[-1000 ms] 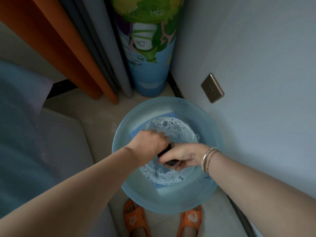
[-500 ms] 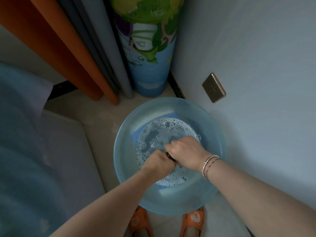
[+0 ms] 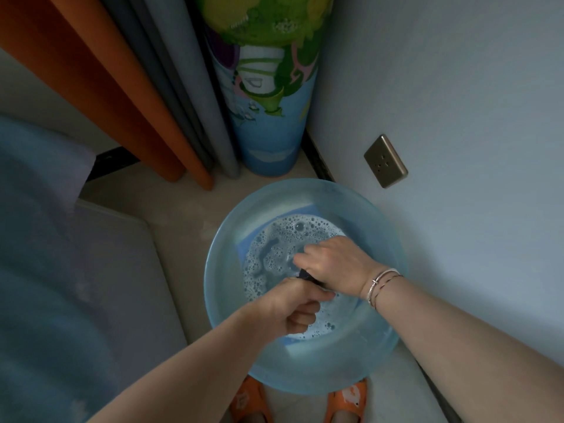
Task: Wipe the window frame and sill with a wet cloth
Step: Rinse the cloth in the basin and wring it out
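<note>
- Soapy water fills the blue basin (image 3: pixel 232 300) on the floor.
- My left hand (image 3: pixel 290 309) and right hand (image 3: pixel 332 264) are both closed tight on the dark cloth (image 3: pixel 306 275), over the water.
- I think I'm wringing it; next I carry it to the window.

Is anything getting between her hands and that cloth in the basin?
Nothing visible. The left hand and right hand both grip the dark cloth, mostly hidden in their fists, over the sudsy blue basin.
</note>
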Demonstrator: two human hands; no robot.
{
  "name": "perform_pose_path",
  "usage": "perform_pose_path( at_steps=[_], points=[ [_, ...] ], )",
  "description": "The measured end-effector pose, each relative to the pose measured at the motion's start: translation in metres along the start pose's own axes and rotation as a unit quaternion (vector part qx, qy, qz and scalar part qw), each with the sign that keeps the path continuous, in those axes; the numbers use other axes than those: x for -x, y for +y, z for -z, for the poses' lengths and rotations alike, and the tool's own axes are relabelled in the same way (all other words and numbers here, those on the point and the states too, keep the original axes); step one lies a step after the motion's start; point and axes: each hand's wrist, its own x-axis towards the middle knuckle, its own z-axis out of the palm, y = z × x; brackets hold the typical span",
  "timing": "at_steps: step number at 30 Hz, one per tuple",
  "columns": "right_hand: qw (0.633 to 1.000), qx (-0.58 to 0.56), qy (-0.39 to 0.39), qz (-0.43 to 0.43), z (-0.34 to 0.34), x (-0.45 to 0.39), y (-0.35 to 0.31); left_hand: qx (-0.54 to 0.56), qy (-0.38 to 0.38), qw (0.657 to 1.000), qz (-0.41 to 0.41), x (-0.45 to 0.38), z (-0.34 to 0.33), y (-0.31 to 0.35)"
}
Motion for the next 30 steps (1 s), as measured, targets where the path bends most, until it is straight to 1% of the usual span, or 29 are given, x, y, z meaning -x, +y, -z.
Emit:
perform_pose_path(
  at_steps=[3, 6, 7, 9, 10, 12, 13, 14, 15, 16, 18, 21, 23, 25, 28, 30],
  points=[
    [1.000, 0.008, 0.003, -0.010, 0.000, -0.003, 0.001, 0.014, -0.031, 0.999, -0.006, 0.002, 0.004, 0.002],
    [1.000, -0.018, 0.003, -0.024, -0.003, -0.005, 0.003, -0.013, -0.022, 1.000, -0.017, 0.002, 0.006, 0.006],
    [0.999, -0.029, 0.000, -0.039, -0.003, -0.006, 0.003, -0.043, -0.002, 0.999, -0.024, 0.001, 0.008, 0.009],
    [0.996, -0.044, -0.013, -0.075, -0.002, -0.005, 0.001, -0.149, 0.072, 0.985, -0.045, 0.001, 0.009, 0.015],
    [0.994, -0.054, -0.019, -0.096, 0.001, -0.004, -0.002, -0.215, 0.121, 0.967, -0.062, 0.001, 0.011, 0.018],
    [0.984, -0.073, -0.054, -0.155, 0.003, -0.003, -0.007, -0.333, 0.213, 0.913, -0.099, 0.001, 0.014, 0.021],
    [0.975, -0.091, -0.063, -0.190, 0.006, -0.001, -0.012, -0.357, 0.240, 0.895, -0.114, 0.004, 0.015, 0.021],
    [0.965, -0.118, -0.062, -0.226, 0.010, 0.001, -0.015, -0.350, 0.264, 0.890, -0.129, 0.007, 0.017, 0.021],
    [0.953, -0.151, -0.056, -0.257, 0.012, 0.003, -0.018, -0.316, 0.281, 0.895, -0.140, 0.010, 0.019, 0.020],
    [0.936, -0.192, -0.052, -0.289, 0.020, 0.005, -0.023, -0.262, 0.291, 0.908, -0.153, 0.020, 0.020, 0.021],
    [0.897, -0.283, -0.042, -0.336, 0.036, 0.010, -0.032, -0.150, 0.282, 0.929, -0.188, 0.040, 0.018, 0.025],
    [0.850, -0.368, -0.005, -0.376, 0.069, 0.011, -0.051, -0.052, 0.243, 0.944, -0.219, 0.074, 0.008, 0.035],
    [0.813, -0.413, 0.011, -0.409, 0.090, 0.005, -0.061, -0.002, 0.226, 0.946, -0.234, 0.094, 0.002, 0.044],
    [0.753, -0.486, 0.022, -0.443, 0.111, -0.002, -0.070, 0.004, 0.229, 0.943, -0.242, 0.114, -0.005, 0.052],
    [0.664, -0.589, 0.027, -0.460, 0.152, -0.004, -0.079, 0.008, 0.227, 0.938, -0.261, 0.145, -0.008, 0.066],
    [0.599, -0.645, 0.034, -0.473, 0.169, -0.002, -0.082, -0.003, 0.241, 0.934, -0.264, 0.159, -0.011, 0.070]
  ],
)
